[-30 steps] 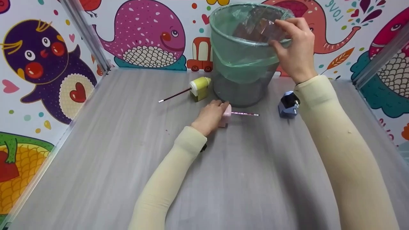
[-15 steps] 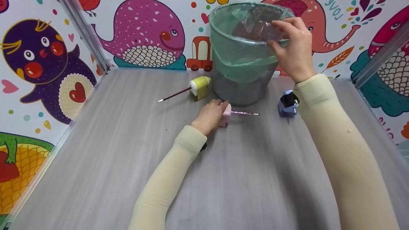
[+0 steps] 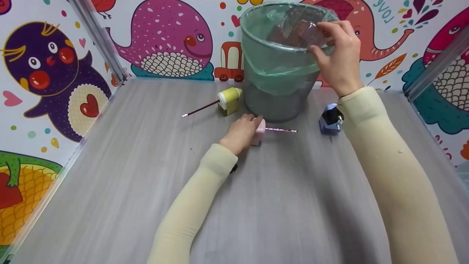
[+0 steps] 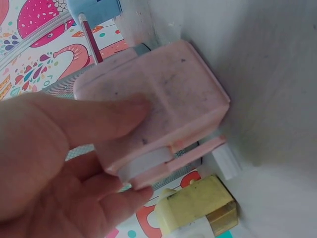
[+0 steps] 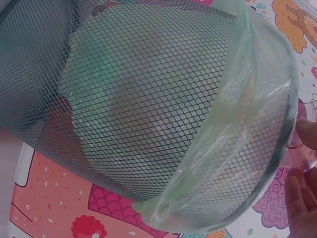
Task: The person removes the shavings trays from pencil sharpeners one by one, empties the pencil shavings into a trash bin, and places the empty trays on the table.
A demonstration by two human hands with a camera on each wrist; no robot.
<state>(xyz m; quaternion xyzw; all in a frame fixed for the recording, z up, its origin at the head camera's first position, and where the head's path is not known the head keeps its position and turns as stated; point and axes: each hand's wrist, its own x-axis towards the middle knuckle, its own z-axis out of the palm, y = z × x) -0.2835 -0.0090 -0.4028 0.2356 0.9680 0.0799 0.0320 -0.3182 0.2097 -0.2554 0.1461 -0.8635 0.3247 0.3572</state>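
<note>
One hand (image 3: 242, 134) grips (firmly) pink sharpener (image 4: 163, 106).

You get even, diffuse light from above in the head view, bright and without harsh glare. Around the mesh wastebasket (image 3: 278, 62) the shadows are faint: a soft dark patch on the grey tabletop (image 3: 146, 176) at its base, and a dim band beside your right forearm. The green liner (image 3: 273, 73) shows pale sheen near the rim. Your left wrist view is washed out and soft; the pink sharpener (image 4: 158, 124) fills it, too close to focus. Your right wrist view renders the mesh sharply at centre, with the liner hazy and fingertips blurred at the right edge.
</note>
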